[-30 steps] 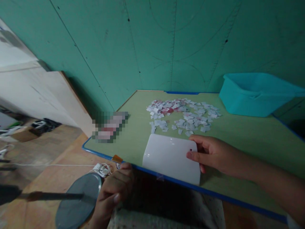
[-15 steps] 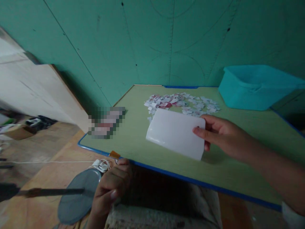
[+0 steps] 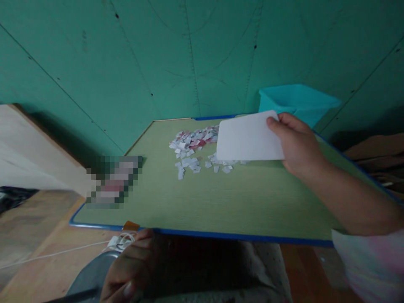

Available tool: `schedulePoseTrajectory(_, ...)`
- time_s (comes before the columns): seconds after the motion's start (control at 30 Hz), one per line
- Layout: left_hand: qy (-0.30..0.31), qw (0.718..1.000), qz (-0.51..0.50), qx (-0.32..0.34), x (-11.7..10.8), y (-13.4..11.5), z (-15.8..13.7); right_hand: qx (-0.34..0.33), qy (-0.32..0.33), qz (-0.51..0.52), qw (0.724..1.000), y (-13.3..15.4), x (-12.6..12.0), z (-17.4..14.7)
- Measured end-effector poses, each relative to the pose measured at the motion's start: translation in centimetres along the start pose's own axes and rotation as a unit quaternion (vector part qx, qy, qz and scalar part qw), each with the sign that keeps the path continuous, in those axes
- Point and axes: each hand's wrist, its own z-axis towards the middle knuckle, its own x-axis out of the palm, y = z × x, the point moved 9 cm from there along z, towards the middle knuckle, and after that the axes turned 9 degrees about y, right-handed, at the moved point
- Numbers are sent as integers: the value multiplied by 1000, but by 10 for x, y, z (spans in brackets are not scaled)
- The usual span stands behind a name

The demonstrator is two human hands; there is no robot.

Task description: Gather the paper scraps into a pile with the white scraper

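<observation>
My right hand (image 3: 298,141) pinches a thin white card (image 3: 249,136) with rounded corners by its right end, thumb on the near face. The card is tilted above the far part of the table and covers some of the paper scraps. Those small paper scraps (image 3: 189,145), mostly white with some pink ones, lie in a loose heap; a few stray pieces are nearer the front. Low at the table's front edge, my left hand (image 3: 131,265) is closed with its fingers curled. What it holds, if anything, is hidden.
The pale green table (image 3: 205,202) has a blue edge and stands against a green wall (image 3: 189,54). A turquoise bin (image 3: 298,99) is at the back right, behind the card. A blurred-out flat object (image 3: 116,179) lies at the left. A white cable (image 3: 118,242) is coiled below the front edge.
My right hand has lifted the card farther back, toward the bin, and turned it, uncovering scraps at the front left. My left hand stays closed by the table edge. The view has shifted right.
</observation>
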Motion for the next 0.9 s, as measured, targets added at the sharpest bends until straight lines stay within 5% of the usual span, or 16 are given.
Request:
schedulePoseTrajectory(0.4, -69, 993, -44, -90, 0, 7, 7, 15, 14, -108, 994, 3, 7, -5)
schedulePoseTrajectory(0.73, 23, 999, 7, -25, 6, 7, -9, -47, 123, -159, 978, 5, 45, -14)
schedulePoseTrajectory(0.9, -66, 997, -3, -50, 1, 8, -3, -90, 126, -234, 960, 4, 64, -16)
